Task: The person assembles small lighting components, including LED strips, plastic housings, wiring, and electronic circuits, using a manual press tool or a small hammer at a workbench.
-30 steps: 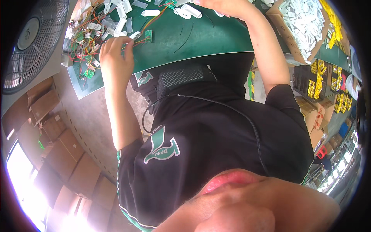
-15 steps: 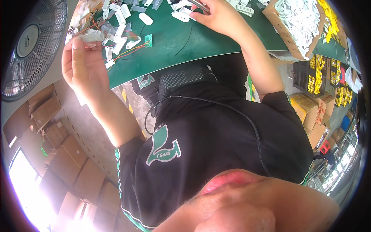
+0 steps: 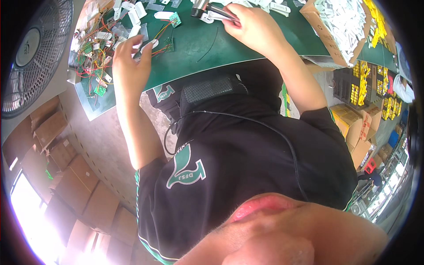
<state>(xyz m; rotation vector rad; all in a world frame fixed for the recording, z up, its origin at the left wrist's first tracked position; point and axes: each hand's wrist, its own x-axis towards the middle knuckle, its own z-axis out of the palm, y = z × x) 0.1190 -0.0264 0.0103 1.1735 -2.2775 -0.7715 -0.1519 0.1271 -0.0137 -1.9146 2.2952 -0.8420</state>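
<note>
My right hand point(image 3: 256, 28) is closed around the dark handle of a small hammer point(image 3: 200, 8), its metal head over the far middle of the table. On the left, my left hand point(image 3: 132, 59) has its thumb and fingers apart, at a small white plastic piece point(image 3: 154, 43) with wires. Thin red and yellow wires run from there to a green circuit board point(image 3: 169, 43). A second green circuit board point(image 3: 176, 20) lies beyond it, beside an oval white plastic cover point(image 3: 163, 15). Part of what lies under my left fingers is hidden.
A tangle of wired circuit boards point(image 3: 95, 57) spreads over the left end of the green table point(image 3: 190, 48). Loose white covers point(image 3: 134, 15) lie at the back. A carton point(image 3: 324, 35) full of white parts stands right. A fan point(image 3: 33, 48) is at far left.
My left hand has let go of a whitish plastic piece at the left and moved right, toward the wired boards. The hammer in my right hand has come down nearer, its head now visible.
</note>
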